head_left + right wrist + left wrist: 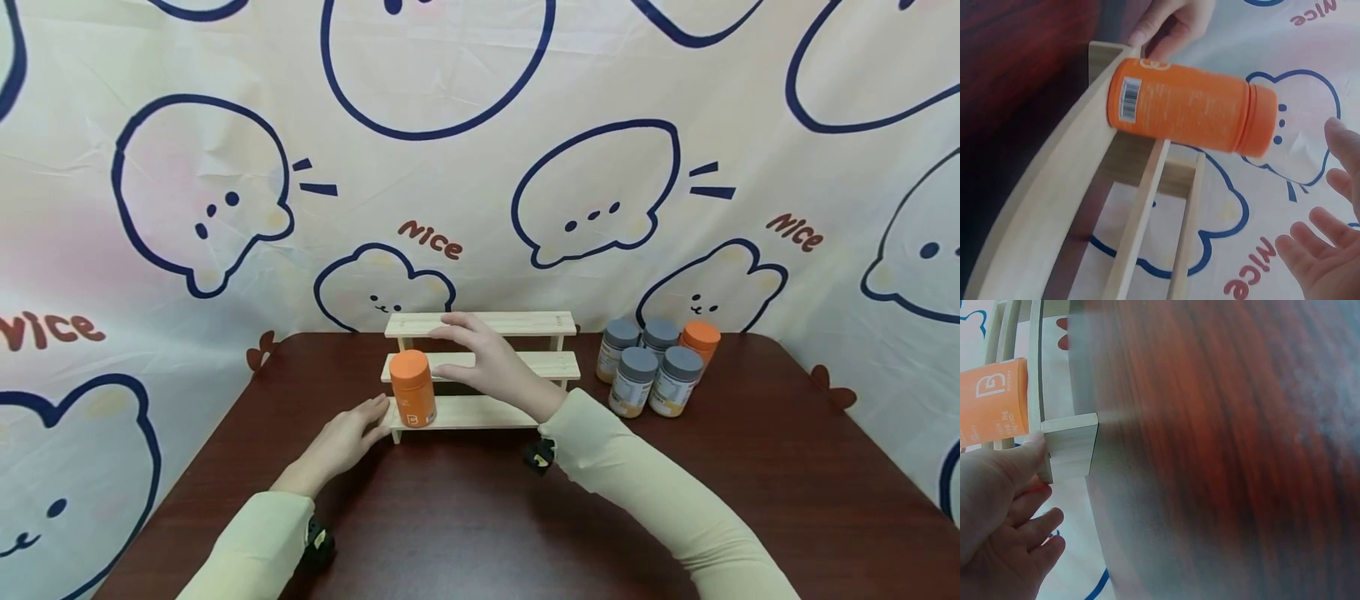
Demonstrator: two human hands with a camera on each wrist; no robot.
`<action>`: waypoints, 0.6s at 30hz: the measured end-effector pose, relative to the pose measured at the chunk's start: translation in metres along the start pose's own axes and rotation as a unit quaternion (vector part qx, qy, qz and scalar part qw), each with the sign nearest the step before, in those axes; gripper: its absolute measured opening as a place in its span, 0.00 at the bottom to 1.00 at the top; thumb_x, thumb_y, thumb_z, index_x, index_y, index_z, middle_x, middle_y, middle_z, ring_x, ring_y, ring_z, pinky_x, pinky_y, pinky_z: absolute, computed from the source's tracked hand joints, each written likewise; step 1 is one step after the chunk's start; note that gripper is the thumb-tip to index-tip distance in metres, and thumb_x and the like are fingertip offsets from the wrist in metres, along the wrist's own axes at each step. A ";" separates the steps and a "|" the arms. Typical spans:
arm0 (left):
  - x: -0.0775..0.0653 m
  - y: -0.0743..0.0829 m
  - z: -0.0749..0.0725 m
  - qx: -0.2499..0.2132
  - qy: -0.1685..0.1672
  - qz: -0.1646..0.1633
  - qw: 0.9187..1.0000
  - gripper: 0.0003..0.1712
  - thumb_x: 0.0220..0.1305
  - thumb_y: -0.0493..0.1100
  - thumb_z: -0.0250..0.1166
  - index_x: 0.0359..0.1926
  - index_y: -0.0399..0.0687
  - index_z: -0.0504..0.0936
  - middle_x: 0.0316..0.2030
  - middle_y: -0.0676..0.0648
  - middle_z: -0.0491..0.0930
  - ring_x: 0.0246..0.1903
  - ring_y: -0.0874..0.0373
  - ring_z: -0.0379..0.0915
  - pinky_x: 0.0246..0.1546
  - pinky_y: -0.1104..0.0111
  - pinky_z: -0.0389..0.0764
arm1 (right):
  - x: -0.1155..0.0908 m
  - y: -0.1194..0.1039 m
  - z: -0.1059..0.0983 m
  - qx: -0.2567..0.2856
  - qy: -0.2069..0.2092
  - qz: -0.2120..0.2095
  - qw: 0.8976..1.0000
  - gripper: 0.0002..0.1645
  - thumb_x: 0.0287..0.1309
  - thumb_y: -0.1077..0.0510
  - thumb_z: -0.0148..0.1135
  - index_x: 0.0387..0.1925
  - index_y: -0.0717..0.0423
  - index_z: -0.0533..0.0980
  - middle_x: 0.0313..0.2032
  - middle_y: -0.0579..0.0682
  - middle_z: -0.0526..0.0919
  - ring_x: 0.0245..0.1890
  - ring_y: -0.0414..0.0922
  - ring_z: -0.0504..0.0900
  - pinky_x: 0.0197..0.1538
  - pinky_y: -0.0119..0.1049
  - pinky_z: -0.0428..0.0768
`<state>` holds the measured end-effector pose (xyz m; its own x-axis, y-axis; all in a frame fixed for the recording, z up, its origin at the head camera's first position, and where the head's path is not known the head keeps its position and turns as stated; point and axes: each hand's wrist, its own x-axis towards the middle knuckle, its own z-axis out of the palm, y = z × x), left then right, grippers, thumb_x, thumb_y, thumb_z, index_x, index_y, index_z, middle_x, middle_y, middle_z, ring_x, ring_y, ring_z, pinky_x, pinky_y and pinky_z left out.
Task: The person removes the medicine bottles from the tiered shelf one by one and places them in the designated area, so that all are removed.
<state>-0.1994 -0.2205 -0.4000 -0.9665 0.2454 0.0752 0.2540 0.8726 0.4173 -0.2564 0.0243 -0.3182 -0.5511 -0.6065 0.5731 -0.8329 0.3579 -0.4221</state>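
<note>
A pale wooden three-step rack (487, 412) stands on the dark table. On the left end of its lowest step an orange bottle (412, 388) with an orange lid stands upright. My left hand (341, 440) pinches the left end of that step; in the left wrist view the thumb (1034, 447) lies on the board's edge, with the forefinger partly hidden behind it. Above the rack, to the right of the bottle, my right hand (491, 360) hovers with fingers spread and holds nothing. The right wrist view shows a gap between the bottle (1185, 106) and this hand (1329, 244).
Right of the rack, several grey-lidded bottles (632, 385) stand grouped with another orange bottle (701, 337). Behind the table (450, 517) hangs a pale cloth (465, 183) printed with blue-outlined cartoon figures, which also covers both sides.
</note>
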 end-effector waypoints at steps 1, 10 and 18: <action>0.000 0.000 0.000 0.000 0.000 0.000 1.000 0.29 0.65 0.41 0.58 0.64 0.34 0.64 0.63 0.36 0.61 0.61 0.41 0.58 0.55 0.48 0.63 | 0.001 -0.001 0.002 0.002 -0.001 -0.002 1.000 0.27 0.50 0.53 0.69 0.53 0.53 0.75 0.57 0.52 0.69 0.57 0.44 0.67 0.57 0.36 0.68; -0.001 -0.001 0.000 -0.001 0.006 0.009 1.000 0.29 0.65 0.41 0.58 0.63 0.33 0.64 0.63 0.35 0.61 0.60 0.40 0.58 0.55 0.47 0.64 | 0.002 -0.005 0.024 0.021 -0.015 -0.025 0.999 0.28 0.50 0.53 0.69 0.53 0.56 0.75 0.56 0.53 0.70 0.56 0.43 0.68 0.56 0.33 0.69; -0.001 -0.001 0.000 -0.003 0.006 0.016 1.000 0.29 0.64 0.40 0.59 0.63 0.32 0.65 0.62 0.34 0.62 0.60 0.40 0.58 0.55 0.47 0.64 | 0.001 -0.003 0.041 0.024 -0.030 -0.003 0.999 0.29 0.51 0.53 0.68 0.55 0.54 0.73 0.58 0.54 0.68 0.58 0.44 0.67 0.58 0.34 0.67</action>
<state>-0.1989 -0.2219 -0.4007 -0.9581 0.2681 0.1004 0.2851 0.8614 0.4203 -0.2527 -0.0066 -0.3448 -0.5407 -0.6503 0.5336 -0.8321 0.3206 -0.4525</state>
